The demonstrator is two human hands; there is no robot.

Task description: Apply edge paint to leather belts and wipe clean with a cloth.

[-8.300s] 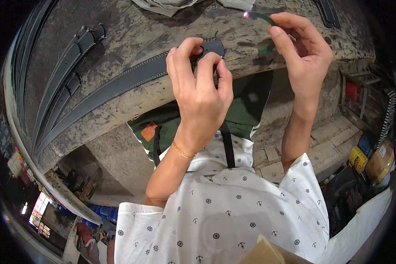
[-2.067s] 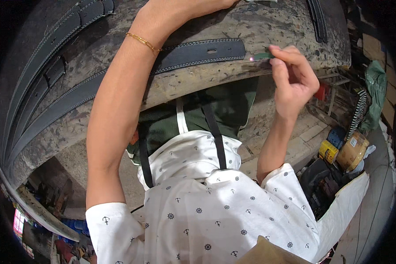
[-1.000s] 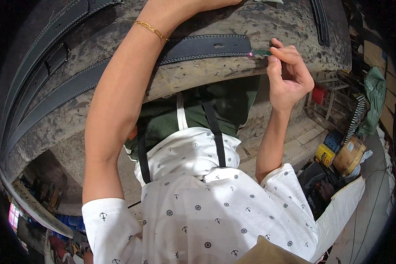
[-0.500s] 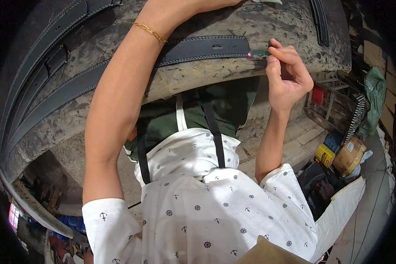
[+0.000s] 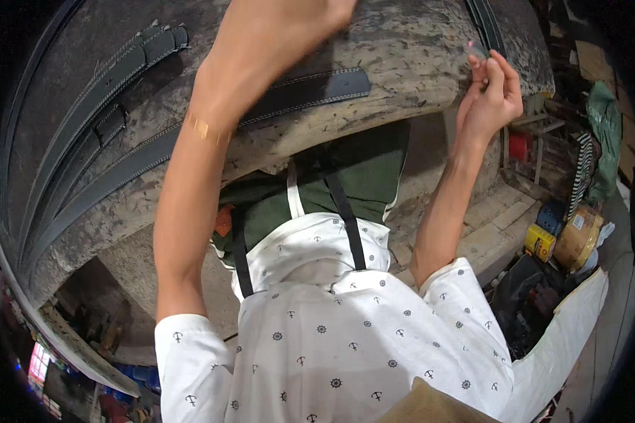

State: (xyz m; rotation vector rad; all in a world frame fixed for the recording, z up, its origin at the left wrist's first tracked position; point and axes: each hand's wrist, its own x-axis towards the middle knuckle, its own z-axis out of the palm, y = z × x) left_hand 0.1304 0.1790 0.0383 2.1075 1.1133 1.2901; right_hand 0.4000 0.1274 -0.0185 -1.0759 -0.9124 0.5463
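A dark leather belt strap [image 5: 331, 86] with pale edge stitching lies across the worn worktop [image 5: 416, 77], passing under my left forearm. Over its far side is my left hand [image 5: 282, 35], smeared by motion, with its fingers cut off by the top of the picture. Off to the right, my right hand [image 5: 492, 92] is raised with thumb and fingers pinched on a small greenish piece [image 5: 478, 51] with a pinkish tip. What kind of thing this is I cannot tell. My right hand is apart from the strap's squared end, close in front of other stitched straps [image 5: 485, 25].
More dark stitched straps [image 5: 120, 70] lie bunched on the worktop's left, curving toward its edge. At the lower right stand a yellow box [image 5: 540, 242], a brown tape-like roll or carton [image 5: 578, 236] and a green sheet [image 5: 603, 141]. A red object [image 5: 521, 146] sits by a metal frame.
My right hand has moved right and farther away, leaving the strap's end with the greenish piece still pinched. My left hand has drawn back leftward. The whole view has shifted slightly.
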